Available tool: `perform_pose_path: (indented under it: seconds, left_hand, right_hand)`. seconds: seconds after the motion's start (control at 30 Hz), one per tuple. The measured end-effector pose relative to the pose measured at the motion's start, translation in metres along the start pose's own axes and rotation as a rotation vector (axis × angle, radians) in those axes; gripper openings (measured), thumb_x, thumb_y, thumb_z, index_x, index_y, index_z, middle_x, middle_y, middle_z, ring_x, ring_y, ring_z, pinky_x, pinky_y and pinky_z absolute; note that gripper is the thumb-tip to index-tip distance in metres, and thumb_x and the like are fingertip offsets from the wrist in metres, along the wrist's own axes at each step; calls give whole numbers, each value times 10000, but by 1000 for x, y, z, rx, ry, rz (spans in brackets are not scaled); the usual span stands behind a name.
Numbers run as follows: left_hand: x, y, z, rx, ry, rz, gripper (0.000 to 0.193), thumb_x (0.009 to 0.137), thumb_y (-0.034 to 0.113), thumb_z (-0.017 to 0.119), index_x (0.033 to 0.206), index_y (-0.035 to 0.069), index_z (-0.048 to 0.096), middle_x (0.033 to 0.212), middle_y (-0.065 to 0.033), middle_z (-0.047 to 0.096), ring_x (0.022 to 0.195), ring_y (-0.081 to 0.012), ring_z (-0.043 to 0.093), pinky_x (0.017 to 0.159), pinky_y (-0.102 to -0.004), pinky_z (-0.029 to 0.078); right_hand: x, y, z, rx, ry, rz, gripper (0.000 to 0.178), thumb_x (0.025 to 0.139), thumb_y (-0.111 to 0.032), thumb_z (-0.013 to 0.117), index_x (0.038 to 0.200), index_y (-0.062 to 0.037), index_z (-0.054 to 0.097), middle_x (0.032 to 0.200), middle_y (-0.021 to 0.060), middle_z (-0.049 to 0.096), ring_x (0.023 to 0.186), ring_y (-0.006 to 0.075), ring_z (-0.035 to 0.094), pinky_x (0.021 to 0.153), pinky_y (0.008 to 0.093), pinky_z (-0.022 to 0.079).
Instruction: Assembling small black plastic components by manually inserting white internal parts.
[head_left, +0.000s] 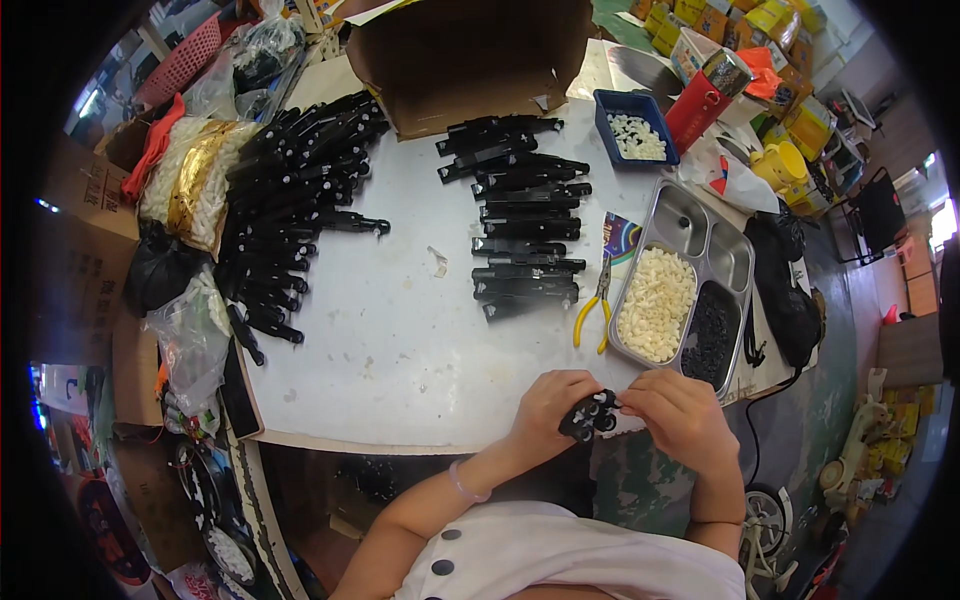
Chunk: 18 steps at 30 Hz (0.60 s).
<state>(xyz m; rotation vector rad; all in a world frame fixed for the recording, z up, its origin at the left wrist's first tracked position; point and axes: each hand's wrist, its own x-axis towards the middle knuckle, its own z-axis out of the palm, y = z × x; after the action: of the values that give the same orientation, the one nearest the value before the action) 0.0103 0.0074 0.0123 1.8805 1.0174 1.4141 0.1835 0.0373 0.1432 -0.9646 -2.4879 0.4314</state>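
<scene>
My left hand [553, 408] is closed around a black plastic part [584, 420] with small round ends, held just off the table's front edge. Against its right side my right hand [684, 412] is pinched, and a tiny pale spot shows at the fingertips; what they grip is too small to make out. Beyond my hands stands a steel compartment tray [738, 335], with small cream pieces [655, 303] in one section and small black pieces [707, 338] in another. Yellow-handled pliers [592, 310] lie left of the tray.
A column of long black parts [527, 220] lies mid-table, and a larger heap [300, 190] is at the left. An open cardboard box [470, 60] stands at the back. Beside it are a blue bin [640, 157] of white pieces and a red cylinder [697, 110].
</scene>
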Motion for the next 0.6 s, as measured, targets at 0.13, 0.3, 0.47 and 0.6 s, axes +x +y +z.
perform_pose_path:
  seconds: [0.13,0.3,0.47,0.6]
  left_hand:
    - [-1,-1,2,15,-9,9,528,640,116,807,1101,72,555,1025,-99,609,875,-297,591,750,-367,484]
    - [-2,0,2,27,-23,41,512,633,72,791,1092,68,564,989,-104,618,865,-304,593,737,-366,490]
    - [-5,0,1,15,43,8,506,623,63,805,1074,55,575,989,-115,621,879,-299,602,740,-359,506]
    - [-1,9,5,-63,25,-84,492,624,63,763,1079,81,577,1027,-86,603,922,-300,583,782,-388,468]
  right_hand:
    - [9,-23,-13,-330,-144,2,165,663,-42,658,812,-49,587,776,57,578,744,218,597,630,325,481]
    - [7,-36,-6,-448,-299,88,116,637,-111,592,711,-84,506,688,42,500,668,195,513,569,324,396]
    - [13,2,-11,-89,-233,130,164,670,-176,684,756,-67,597,666,56,518,646,241,531,605,352,431]
    - [6,68,-6,-97,166,238,137,741,-159,702,804,-50,646,737,67,575,699,267,537,656,364,437]
